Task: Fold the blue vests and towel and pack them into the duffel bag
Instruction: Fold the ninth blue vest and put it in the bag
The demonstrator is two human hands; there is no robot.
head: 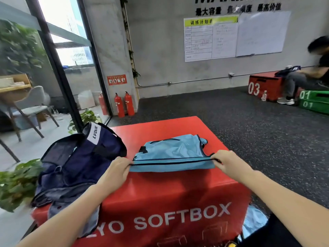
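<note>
Head view, vests: one blue vest (175, 151) is lying flat on top of the red soft box (160, 196), near its middle; a second patch of light blue cloth (253, 221) is hanging low beside the box's right front corner, and I cannot tell whether it is a vest or the towel.
Head view, hands: two are showing. The left hand (118, 169) is pinching the vest's near left corner at the dark trim; the right hand (227, 162) is pinching the near right corner, so the near hem is stretching taut between them.
Head view, bag: one navy duffel bag (80, 161) is slumping on the box's left side, just beside the vest, with its white label facing up.
Head view, surroundings: two red fire extinguishers (124, 104) are standing against the pillar; one seated person (309, 75) is sitting at the far right by a red box marked 03 (261, 86) and one green box (315, 102).
</note>
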